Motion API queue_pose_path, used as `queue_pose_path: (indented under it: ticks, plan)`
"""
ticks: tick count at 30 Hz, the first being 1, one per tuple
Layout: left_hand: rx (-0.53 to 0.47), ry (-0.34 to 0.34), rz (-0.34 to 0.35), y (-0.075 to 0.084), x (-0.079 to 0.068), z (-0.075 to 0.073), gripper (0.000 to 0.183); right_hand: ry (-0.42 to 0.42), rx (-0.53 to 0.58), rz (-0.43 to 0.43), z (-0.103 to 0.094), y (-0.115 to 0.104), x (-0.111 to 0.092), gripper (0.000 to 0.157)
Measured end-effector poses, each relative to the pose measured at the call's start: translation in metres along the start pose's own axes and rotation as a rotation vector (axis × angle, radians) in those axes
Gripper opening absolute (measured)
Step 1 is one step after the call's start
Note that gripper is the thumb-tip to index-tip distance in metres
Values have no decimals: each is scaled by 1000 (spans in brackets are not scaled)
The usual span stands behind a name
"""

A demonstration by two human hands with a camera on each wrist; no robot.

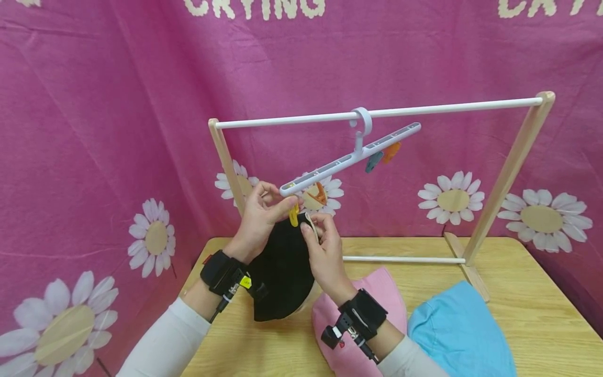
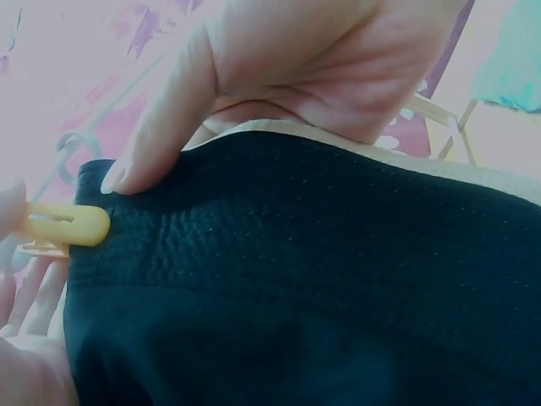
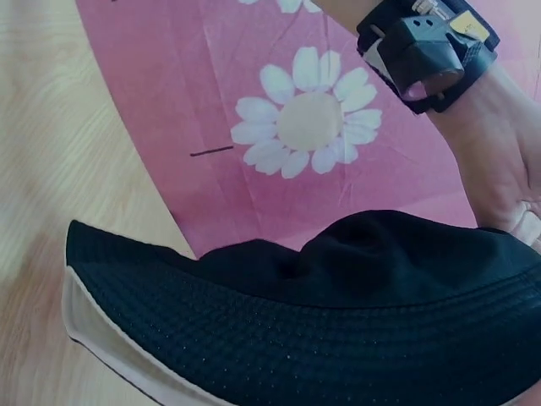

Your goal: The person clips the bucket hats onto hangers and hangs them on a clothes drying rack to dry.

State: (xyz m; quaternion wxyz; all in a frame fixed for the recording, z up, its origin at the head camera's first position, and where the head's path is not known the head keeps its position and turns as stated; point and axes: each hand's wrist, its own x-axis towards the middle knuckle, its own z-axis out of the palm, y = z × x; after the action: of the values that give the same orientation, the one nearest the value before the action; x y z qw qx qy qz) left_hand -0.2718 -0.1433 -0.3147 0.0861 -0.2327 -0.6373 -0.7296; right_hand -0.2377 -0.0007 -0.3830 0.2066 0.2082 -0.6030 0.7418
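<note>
A black bucket hat (image 1: 285, 267) with a pale lining hangs folded below the left end of a light grey clip hanger (image 1: 325, 172). My right hand (image 1: 325, 251) pinches the hat's brim near its upper corner, thumb on the black side. At the hanger's lower end, my left hand (image 1: 264, 220) holds a yellow clip (image 1: 294, 214) between thumb and fingers. In the left wrist view the clip's tip overlaps the edge of the brim. The hanger tilts, its left end low. An orange clip (image 1: 391, 152) and a grey-blue clip (image 1: 374, 162) hang on its right half.
The hanger hooks over the white top bar (image 1: 447, 108) of a wooden-legged rack standing on the table (image 1: 542, 293). A pink hat (image 1: 381, 293) and a light blue hat (image 1: 464, 335) lie in front. Behind is a pink cloth (image 1: 400, 57) with daisies.
</note>
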Motion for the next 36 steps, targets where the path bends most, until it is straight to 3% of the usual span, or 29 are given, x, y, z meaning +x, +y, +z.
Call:
queue_pose_path:
  ticks: [6, 12, 25, 36]
  plan:
    - [76, 76, -23, -9, -3, -4, 34, -50, -11, 28, 1, 8, -1, 22]
    - [109, 104, 14, -13, -7, -5, 39, -57, -47, 43, 1, 11, -3, 24]
    - [126, 74, 63, -17, -16, -11, 41, -120, -74, 56, -3, 18, -8, 26]
    - [174, 57, 9, -32, -29, -11, 48, -198, -73, 63, -9, 27, -17, 30]
